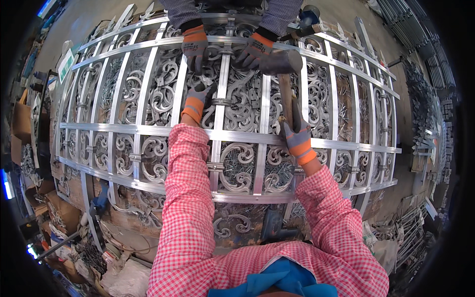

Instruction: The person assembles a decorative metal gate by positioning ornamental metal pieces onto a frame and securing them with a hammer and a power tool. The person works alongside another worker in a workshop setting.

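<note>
My right hand [298, 139], in a grey and orange glove, grips a mallet by its wooden handle [286, 96]. The mallet's dark, rounded head [281, 62] is above the far part of a silver metal fence panel [237, 135]. My left hand [198, 98], gloved alike, is between two upright bars with its fingers curled near a silver scroll ornament [210, 80]. What those fingers pinch is too small to tell. Across the panel, a co-worker's two gloved hands [195, 47] reach in, one on each side of a middle upright bar.
Scroll castings [242, 106] and loose screws [349, 114] lie beneath the panel on a wooden table. A dark power tool [273, 225] rests near the front edge. Cardboard boxes [21, 121] stand at left; metal bars [415, 37] are stacked at far right.
</note>
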Tool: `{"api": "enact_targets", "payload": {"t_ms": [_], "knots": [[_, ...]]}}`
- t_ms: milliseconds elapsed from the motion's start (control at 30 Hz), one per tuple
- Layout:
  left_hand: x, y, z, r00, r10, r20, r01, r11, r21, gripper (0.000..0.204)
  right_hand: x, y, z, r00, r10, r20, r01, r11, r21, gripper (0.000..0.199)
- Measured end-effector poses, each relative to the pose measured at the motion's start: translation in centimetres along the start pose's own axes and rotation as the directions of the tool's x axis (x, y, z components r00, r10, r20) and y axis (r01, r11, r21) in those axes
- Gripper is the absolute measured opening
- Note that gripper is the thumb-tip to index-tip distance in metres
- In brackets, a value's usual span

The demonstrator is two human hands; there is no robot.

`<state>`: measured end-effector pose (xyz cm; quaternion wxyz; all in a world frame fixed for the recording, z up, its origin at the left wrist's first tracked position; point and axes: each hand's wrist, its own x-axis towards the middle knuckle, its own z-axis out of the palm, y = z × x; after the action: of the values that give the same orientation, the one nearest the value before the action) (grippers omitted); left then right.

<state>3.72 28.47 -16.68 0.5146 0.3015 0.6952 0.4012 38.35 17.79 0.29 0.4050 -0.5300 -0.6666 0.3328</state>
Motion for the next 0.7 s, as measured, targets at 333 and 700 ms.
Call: {"api": "enact_targets", "payload": {"t_ms": [333,700], "knots": [[-0.7,0.5,2.4,0.974,0.205,-0.100,-0.167,0.940,0.296,0.050,12.4,-1.7,5.9,0.976,-0.209,0.053,0.203,0.808,-0.552,0.057],[-0.7,0.3,2.2,0.988,0.103,-0.111,-0.077,0.972,0.222,0.071,13.0,-3.4,6.0,0.992,0.007,0.127,0.062,0.847,-0.527,0.059]]}}
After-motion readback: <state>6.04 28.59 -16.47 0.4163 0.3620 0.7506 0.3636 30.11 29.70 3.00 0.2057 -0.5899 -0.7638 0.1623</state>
